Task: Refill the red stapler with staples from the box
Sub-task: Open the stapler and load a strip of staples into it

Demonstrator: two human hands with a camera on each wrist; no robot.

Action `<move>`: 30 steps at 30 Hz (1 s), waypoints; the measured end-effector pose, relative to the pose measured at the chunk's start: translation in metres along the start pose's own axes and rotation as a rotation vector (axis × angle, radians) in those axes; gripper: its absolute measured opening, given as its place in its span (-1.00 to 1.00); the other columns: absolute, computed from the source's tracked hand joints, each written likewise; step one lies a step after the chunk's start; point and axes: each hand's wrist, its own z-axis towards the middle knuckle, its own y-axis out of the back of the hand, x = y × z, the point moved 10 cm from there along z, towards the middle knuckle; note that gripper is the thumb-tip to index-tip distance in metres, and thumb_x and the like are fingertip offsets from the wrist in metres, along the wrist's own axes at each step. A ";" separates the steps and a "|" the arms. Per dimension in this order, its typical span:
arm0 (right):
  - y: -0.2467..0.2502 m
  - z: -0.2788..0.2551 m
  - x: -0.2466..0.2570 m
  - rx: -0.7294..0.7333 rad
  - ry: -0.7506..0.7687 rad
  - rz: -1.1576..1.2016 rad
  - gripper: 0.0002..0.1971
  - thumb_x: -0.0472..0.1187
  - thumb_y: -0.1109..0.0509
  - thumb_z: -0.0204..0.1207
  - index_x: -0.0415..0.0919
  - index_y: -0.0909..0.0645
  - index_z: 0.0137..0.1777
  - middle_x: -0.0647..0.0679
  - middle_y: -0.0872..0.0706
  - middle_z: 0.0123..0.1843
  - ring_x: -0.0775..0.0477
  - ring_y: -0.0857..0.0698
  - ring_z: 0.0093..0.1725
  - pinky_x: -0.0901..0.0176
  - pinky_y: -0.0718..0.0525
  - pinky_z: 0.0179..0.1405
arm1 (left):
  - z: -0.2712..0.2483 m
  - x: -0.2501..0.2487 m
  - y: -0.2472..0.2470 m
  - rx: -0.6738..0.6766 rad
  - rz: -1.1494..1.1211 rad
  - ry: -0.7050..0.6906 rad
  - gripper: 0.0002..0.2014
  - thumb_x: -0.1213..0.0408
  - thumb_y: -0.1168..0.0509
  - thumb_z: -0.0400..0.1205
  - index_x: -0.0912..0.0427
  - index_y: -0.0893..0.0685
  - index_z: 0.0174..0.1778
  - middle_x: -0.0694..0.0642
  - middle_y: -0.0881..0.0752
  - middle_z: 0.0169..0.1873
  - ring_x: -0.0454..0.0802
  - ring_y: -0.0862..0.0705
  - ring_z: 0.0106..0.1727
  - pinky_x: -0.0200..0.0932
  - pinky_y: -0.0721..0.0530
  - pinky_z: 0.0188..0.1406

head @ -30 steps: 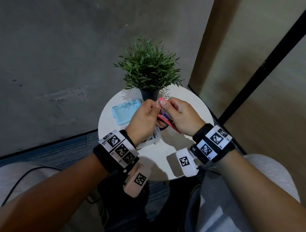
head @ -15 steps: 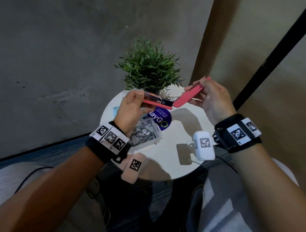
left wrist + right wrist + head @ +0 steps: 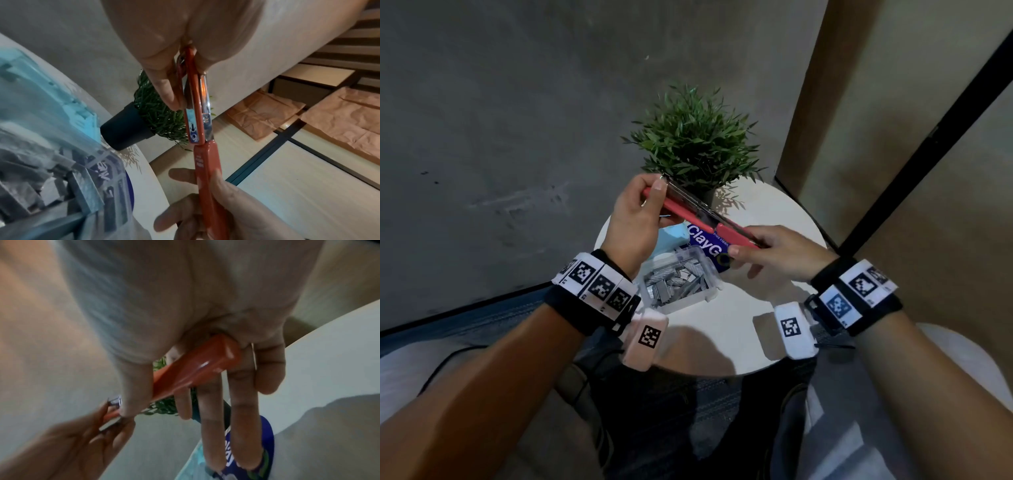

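the red stapler (image 3: 702, 215) was held swung open above the surface (image 3: 739, 329), the left hand (image 3: 633, 219) pinching its base end, the right hand (image 3: 774, 255) gripping its lid, likely to bare the channel for staples (image 3: 676, 286) in the box (image 3: 681, 301) below.

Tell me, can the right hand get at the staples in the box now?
Probably not yet: the right hand grips the red stapler. The box lies open just below it, nothing covering the staples.
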 end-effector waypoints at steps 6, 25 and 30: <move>-0.013 0.003 -0.004 -0.018 -0.006 -0.233 -0.73 0.20 -0.27 0.66 0.03 -0.58 0.09 -0.02 -0.82 -0.07 0.07 -0.79 -0.14 0.07 -0.73 -0.05 | 0.000 0.014 -0.002 0.073 -0.017 0.084 -0.85 0.25 -0.12 0.80 0.20 -0.57 0.08 0.22 -0.73 -0.11 0.07 -0.81 -0.06 0.00 -0.77 0.01; 0.011 0.005 0.006 -0.264 0.037 -0.296 -0.73 0.06 -0.37 0.64 -0.15 -0.54 0.08 -0.04 -0.71 -0.21 -0.06 -0.65 -0.30 0.10 -0.48 -0.39 | -0.003 0.014 -0.001 0.133 0.042 0.170 -0.81 0.45 -0.26 0.68 0.12 -0.64 0.13 0.18 -0.79 -0.17 0.10 -0.75 -0.32 0.03 -0.77 -0.25; 0.021 0.005 -0.001 -0.291 0.001 -0.436 -0.70 0.13 -0.31 0.66 -0.12 -0.52 0.08 -0.05 -0.71 -0.12 -0.16 -0.69 -0.12 0.12 -0.46 -0.35 | -0.005 0.018 -0.009 0.353 0.908 -0.087 -0.95 0.21 -0.31 0.64 -0.01 -0.63 -0.14 0.05 -0.74 -0.37 0.01 -0.70 -0.35 -0.05 -0.67 -0.28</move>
